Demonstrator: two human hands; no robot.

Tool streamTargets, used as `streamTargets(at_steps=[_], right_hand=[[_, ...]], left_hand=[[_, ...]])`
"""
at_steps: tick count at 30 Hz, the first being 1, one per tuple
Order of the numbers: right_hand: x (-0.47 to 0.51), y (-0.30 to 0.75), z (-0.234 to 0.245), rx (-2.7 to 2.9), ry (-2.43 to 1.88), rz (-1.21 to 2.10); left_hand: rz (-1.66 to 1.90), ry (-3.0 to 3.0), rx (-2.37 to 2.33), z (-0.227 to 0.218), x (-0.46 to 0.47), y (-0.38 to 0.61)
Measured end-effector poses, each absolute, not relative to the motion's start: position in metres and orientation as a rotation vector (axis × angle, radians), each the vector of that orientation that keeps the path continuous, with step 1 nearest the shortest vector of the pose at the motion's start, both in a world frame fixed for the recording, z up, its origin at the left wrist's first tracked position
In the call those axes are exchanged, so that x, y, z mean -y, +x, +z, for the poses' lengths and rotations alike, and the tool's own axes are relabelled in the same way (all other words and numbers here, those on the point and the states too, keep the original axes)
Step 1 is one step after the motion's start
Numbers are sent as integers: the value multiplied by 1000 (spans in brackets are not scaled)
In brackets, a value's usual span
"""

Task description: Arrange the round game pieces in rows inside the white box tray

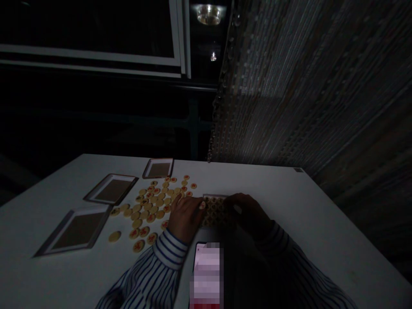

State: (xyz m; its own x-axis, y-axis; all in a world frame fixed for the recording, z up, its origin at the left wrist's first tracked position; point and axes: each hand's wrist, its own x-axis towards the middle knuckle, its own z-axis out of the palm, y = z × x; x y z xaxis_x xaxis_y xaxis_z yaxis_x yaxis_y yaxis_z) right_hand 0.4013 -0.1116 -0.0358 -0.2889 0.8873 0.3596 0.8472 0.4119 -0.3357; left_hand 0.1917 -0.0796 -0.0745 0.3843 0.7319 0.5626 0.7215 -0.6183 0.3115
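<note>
Dim light falls on round wooden Chinese chess pieces with red or dark characters, scattered left of my hands. My left hand is closed at the left edge of a shallow box, with a red-marked chess piece at its fingertips. Rows of dark-marked pieces lie inside this box. Over its right side, my right hand is curled, thumb and fingers brought together. Shadow hides what its fingertips hold, if anything.
Three shallow trays or lids, a near one, a middle one and a far one, lie left on the white table. A lit phone is close in front of me. A bead curtain hangs behind the table.
</note>
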Motion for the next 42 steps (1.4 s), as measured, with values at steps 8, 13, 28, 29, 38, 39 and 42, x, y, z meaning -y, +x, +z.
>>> streamTargets(at_steps=[8, 13, 28, 29, 38, 39, 42], right_hand=[[129, 410, -61, 1921, -1431, 168], [133, 411, -65, 1836, -1391, 188], [134, 409, -78, 1757, -1492, 392], [134, 409, -77, 1761, -1487, 421], [132, 401, -74, 1677, -1433, 687], [132, 400, -73, 1657, -1426, 715], [132, 397, -69, 1592, -1377, 783]], left_hand=[[1060, 2601, -1238, -64, 92, 209], [1068, 2580, -1210, -63, 93, 221], [1055, 2528, -982, -75, 95, 232], [1058, 2530, -973, -76, 94, 232], [1002, 2524, -921, -81, 94, 232], [997, 2523, -925, -81, 94, 232], [1007, 2520, -941, -83, 92, 232]])
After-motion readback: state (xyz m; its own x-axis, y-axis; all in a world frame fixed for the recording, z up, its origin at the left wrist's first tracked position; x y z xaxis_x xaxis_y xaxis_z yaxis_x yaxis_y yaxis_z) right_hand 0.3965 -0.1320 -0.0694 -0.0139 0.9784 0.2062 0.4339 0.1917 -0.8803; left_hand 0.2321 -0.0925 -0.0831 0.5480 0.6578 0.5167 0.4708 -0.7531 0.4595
